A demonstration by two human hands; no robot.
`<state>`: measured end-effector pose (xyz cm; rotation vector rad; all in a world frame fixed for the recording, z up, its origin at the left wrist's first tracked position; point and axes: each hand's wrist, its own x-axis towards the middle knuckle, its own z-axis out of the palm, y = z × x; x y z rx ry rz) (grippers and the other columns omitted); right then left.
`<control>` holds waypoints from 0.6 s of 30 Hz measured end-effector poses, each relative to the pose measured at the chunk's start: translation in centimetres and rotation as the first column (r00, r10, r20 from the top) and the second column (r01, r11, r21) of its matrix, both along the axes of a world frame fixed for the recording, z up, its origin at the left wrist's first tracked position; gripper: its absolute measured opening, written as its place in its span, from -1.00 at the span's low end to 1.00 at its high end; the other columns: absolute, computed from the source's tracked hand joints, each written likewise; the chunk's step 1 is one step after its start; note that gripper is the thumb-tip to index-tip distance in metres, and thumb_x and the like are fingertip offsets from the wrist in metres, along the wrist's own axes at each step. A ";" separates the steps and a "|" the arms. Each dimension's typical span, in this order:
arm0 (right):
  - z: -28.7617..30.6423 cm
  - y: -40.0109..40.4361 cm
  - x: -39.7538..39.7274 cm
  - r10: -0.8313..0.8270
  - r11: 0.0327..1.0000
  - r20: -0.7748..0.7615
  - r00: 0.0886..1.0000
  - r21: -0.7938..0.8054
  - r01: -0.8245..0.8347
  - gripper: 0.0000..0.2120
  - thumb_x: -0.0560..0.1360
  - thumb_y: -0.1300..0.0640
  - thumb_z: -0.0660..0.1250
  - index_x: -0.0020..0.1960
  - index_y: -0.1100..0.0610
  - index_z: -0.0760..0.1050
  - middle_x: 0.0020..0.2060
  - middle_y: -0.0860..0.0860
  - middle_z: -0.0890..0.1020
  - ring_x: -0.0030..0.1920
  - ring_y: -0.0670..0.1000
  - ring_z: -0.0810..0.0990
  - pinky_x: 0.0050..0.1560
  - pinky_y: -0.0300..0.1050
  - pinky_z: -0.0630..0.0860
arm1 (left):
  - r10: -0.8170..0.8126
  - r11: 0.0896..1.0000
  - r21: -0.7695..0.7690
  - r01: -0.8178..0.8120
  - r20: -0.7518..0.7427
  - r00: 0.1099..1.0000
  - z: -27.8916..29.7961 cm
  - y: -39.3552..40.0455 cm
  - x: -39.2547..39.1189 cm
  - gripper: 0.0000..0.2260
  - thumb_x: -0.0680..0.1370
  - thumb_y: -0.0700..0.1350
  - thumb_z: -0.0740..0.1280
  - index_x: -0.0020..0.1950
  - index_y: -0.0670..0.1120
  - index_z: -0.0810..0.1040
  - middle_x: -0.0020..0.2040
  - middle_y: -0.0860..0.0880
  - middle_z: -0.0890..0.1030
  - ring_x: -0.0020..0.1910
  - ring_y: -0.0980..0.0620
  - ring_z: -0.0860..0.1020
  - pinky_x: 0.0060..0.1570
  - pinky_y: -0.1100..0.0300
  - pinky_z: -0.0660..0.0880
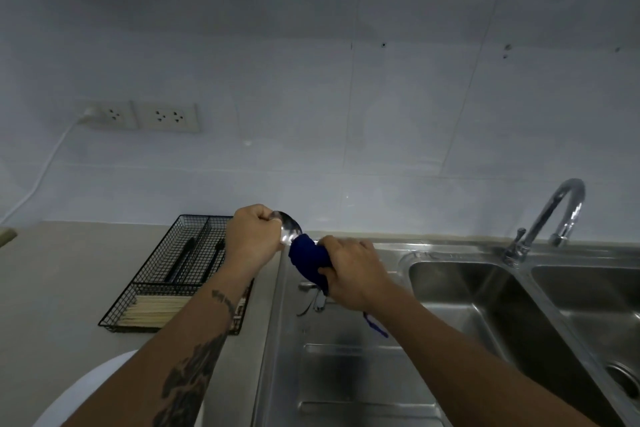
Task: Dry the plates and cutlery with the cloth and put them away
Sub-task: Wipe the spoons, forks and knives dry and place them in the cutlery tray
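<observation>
My left hand (252, 236) grips a shiny metal spoon (290, 229) by the bowl end, held up over the seam between counter and drainboard. My right hand (353, 270) is closed on a dark blue cloth (309, 259) wrapped around the spoon's handle, which is hidden inside it. More cutlery (313, 302) lies on the steel drainboard (346, 374) just below my hands. A black wire cutlery tray (162, 274) sits on the counter to the left, holding dark utensils and pale chopsticks (156, 310). A white plate (86, 388) shows at the bottom left, partly under my left forearm.
A double steel sink (485, 305) lies to the right with a curved chrome tap (554, 215) behind it. The tiled wall carries two sockets (145, 116) with a white cable plugged in. The beige counter (59, 288) extends left of the tray.
</observation>
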<state>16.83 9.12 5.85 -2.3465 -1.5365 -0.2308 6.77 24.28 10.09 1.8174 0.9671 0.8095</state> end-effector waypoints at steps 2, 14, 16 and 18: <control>0.5 1.6 -0.6 0.005 1.000 -0.013 1.000 0.023 -0.005 -0.62 0.52 0.03 0.29 0.30 0.06 0.35 0.08 0.02 0.60 0.04 0.07 0.54 0.12 0.01 0.35 | -0.027 1.000 0.012 0.027 -0.007 1.000 0.1 0.8 0.1 -0.85 0.48 -0.27 0.32 -0.26 -0.14 0.62 -0.31 -0.09 0.64 -0.31 -0.07 0.64 -0.39 0.14 0.62; -1.1 3.6 -0.3 -0.007 0.985 -0.222 0.975 -0.168 -0.031 -0.64 0.50 0.15 0.34 0.27 0.08 0.37 0.08 0.04 0.60 0.05 0.08 0.56 0.09 -0.02 0.48 | 0.060 0.994 -0.092 -0.053 0.081 0.995 -0.1 8.5 -2.7 -0.86 0.51 -0.26 0.41 -0.25 -0.12 0.62 -0.16 -0.12 0.65 -0.16 -0.12 0.67 -0.18 -0.01 0.68; -1.4 3.2 0.3 -0.041 0.978 -0.297 0.954 -0.210 -0.023 -0.66 0.50 0.18 0.32 0.26 0.07 0.38 0.08 0.05 0.61 0.02 0.07 0.58 0.12 0.04 0.51 | 0.107 0.989 -0.113 -0.096 0.099 0.989 -0.1 10.3 -3.6 -0.88 0.50 -0.26 0.42 -0.23 -0.11 0.63 -0.12 -0.13 0.65 -0.14 -0.11 0.68 -0.17 -0.01 0.68; -1.3 3.1 0.8 -0.065 0.978 -0.365 0.929 -0.209 -0.013 -0.67 0.52 0.20 0.30 0.27 0.05 0.37 0.05 0.06 0.62 -0.03 0.06 0.59 0.07 0.08 0.55 | 0.127 0.986 -0.117 -0.118 0.078 0.989 -0.4 12.3 -4.3 -0.94 0.48 -0.23 0.43 -0.17 -0.09 0.66 -0.11 -0.13 0.67 -0.14 -0.09 0.68 -0.15 0.00 0.68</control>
